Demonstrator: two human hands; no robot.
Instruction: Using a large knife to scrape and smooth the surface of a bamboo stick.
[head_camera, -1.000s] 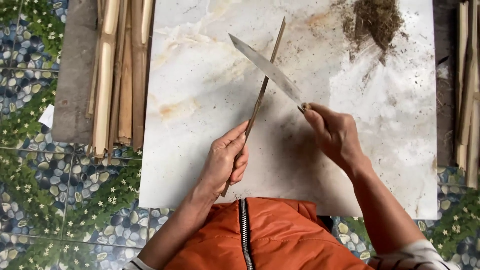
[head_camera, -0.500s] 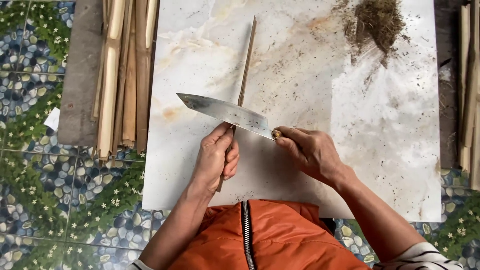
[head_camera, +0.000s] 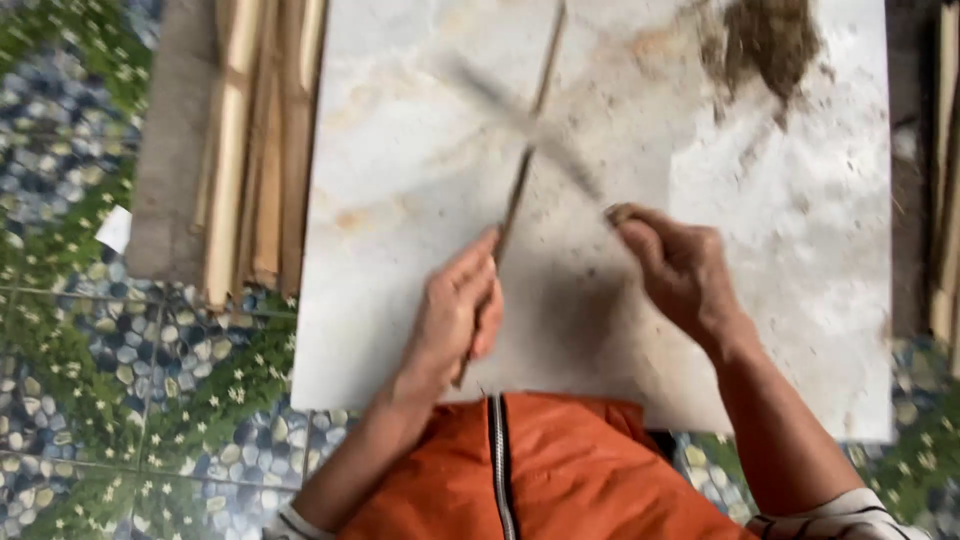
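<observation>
Directly ahead of the left hand (head_camera: 455, 315), a thin, long brown bamboo stick (head_camera: 520, 190) runs away from the body across the pale marbled stone slab (head_camera: 800, 260), its long axis leaning slightly to the right as it goes. That hand is closed around the stick's near end, fingers curled over it, thumb side up. The right hand (head_camera: 680, 265) sits just to the right, fisted around the handle of a long grey-bladed knife (head_camera: 530, 130), whose blade is motion-blurred and slants up-left from the fist, crossing the stick beyond the left hand's fingertips. Whether the edge touches the stick cannot be told through the blur. A bundle of pale split bamboo strips (head_camera: 260, 140) lies well to the left of the left hand.
</observation>
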